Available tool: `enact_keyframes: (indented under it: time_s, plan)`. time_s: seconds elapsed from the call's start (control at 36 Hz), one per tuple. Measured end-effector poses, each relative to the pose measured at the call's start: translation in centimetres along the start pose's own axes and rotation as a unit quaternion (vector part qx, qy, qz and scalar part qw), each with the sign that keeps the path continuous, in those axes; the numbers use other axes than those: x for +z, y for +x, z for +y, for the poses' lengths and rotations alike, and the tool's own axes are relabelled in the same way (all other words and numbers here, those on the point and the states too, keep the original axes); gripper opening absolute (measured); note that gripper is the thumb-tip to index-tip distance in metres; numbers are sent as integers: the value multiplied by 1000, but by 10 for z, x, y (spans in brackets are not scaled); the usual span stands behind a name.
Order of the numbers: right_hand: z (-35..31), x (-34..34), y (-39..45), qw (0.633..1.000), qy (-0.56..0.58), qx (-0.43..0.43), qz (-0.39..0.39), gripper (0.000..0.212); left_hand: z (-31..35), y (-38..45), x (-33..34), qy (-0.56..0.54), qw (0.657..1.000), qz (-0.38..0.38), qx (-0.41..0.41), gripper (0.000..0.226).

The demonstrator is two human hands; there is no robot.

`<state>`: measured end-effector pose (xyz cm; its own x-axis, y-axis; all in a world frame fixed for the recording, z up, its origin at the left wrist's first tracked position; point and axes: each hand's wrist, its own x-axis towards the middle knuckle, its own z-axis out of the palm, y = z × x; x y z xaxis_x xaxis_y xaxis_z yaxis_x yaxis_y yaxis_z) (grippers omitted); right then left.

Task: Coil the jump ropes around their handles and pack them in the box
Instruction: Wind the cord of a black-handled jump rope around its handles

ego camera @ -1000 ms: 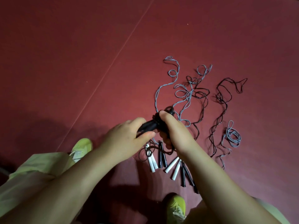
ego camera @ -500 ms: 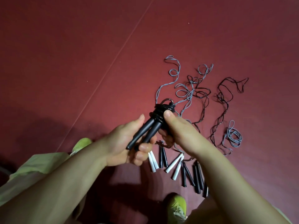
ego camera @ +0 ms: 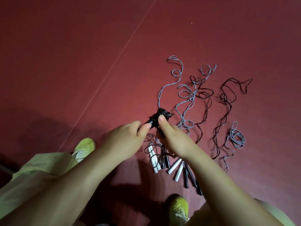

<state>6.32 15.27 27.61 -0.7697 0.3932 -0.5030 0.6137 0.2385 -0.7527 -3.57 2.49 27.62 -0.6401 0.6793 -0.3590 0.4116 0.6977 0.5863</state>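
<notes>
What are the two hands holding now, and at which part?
Both hold one black jump rope. The left hand grips the bare end of its paired handles; the right hand presses its thumb on the rope coiled around them.

Dark red floor (ego camera: 65, 54) — pale seam (ego camera: 114, 64)

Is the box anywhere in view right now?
No, only the red floor, loose ropes, spare handles and both hands on the coiled bundle show.
</notes>
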Motion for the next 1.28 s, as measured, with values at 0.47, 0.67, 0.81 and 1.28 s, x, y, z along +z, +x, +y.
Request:
enact_keyframes:
  time_s: [0.47,0.67,0.81,1.28]
  plan:
    - [-5,-4,1,987,156,-9,38,51,3,0,-15,-270,945,-180,-48,50]
    - [-8,-6,-4,953,276,-107,-57,52,-5,-2,-27,-561,680,-465,-85,59]
    - [-8,-10,-1,952,259,-118,-111,60,-12,2,-19,-662,486,-569,-44,51]
    - [-7,-7,-3,996,88,-13,-5,55,4,0,-13,-407,885,-197,-113,45]
